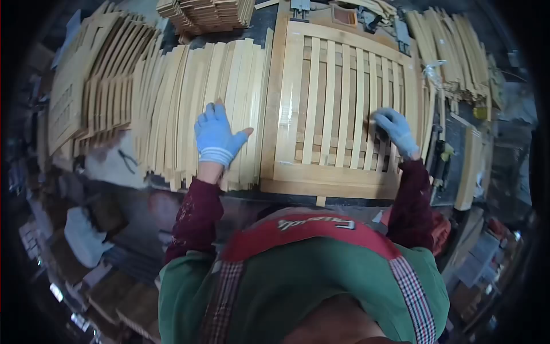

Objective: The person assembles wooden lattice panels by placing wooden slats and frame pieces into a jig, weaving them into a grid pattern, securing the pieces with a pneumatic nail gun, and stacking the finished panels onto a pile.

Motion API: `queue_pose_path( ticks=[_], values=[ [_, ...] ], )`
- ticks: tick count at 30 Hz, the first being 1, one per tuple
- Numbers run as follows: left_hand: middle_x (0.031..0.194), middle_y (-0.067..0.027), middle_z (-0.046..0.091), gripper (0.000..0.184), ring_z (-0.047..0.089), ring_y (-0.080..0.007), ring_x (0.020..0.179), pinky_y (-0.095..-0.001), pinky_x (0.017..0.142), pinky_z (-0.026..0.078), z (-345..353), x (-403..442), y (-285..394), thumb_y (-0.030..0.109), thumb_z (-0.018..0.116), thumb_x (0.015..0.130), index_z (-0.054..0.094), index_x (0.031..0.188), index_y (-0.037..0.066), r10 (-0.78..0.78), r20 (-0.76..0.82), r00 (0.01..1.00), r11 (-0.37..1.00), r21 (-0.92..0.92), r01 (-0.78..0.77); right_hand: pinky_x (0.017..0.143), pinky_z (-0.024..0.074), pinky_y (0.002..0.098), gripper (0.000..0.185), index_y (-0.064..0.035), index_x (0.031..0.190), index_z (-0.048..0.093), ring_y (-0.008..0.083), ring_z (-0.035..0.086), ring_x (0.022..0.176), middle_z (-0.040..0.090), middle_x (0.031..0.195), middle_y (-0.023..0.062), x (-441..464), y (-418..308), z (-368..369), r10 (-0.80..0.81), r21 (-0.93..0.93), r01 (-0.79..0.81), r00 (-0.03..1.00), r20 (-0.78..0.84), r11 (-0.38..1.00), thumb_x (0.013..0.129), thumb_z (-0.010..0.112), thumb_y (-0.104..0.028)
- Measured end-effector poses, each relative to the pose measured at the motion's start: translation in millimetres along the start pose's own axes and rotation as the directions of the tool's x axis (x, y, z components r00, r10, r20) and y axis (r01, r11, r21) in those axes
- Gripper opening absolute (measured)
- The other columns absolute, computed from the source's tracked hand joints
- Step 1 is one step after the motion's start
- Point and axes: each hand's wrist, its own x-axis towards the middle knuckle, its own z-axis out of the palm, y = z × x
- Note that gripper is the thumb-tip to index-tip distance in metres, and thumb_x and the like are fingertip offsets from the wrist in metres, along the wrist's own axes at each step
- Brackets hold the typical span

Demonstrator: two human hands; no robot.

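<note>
My left hand [216,131], in a light blue glove with bare fingertips, lies with fingers apart on a row of pale wooden slats [177,114]. To the right of the row is a slatted wooden panel [329,175], its upright slats set between a top and a bottom rail. Over the right part of that panel, my right hand [395,129] wears a matching glove. Its fingers are curled and close to the slats. Something dark shows under them, and I cannot make out whether it is a held object or shadow.
Stacked slatted frames [106,86] stand at the left, near black-handled pliers [127,161]. A pile of wooden pieces [209,14] rises at the back. Metal clamps [403,35] sit behind the panel. More slats [450,49] lie at the back right, with a thick wooden board [470,169] nearer.
</note>
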Motion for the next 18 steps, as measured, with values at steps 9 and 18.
queue_pose_path(
  ticks=[9,18],
  values=[
    [0.119,-0.0247,0.053,0.080,0.055,-0.0407,0.108,-0.0463,0.090,0.048,-13,12,9,0.037,0.079,0.065,0.044,0.127,0.001,-0.327,0.166,0.930,0.945,0.072,0.319,0.045,0.0428,0.0230,0.020,-0.0030,0.101,0.061,0.0095,0.053,0.050,0.060,0.068,0.0034,-24,93,-67,0.141,0.271,-0.176,0.979,0.144,0.946,0.094,0.060,-0.021],
    [0.106,-0.0210,0.055,0.055,0.057,-0.0395,0.100,-0.0493,0.081,0.050,-16,-1,14,0.026,0.076,0.067,0.050,0.108,0.002,-0.308,0.025,0.951,0.950,0.068,0.305,0.049,0.0445,0.0230,0.021,0.0013,0.105,0.060,0.0096,0.053,0.055,0.059,0.073,0.0038,0,56,-30,0.052,0.286,-0.098,0.985,0.167,0.953,0.092,0.061,-0.015]
  ],
)
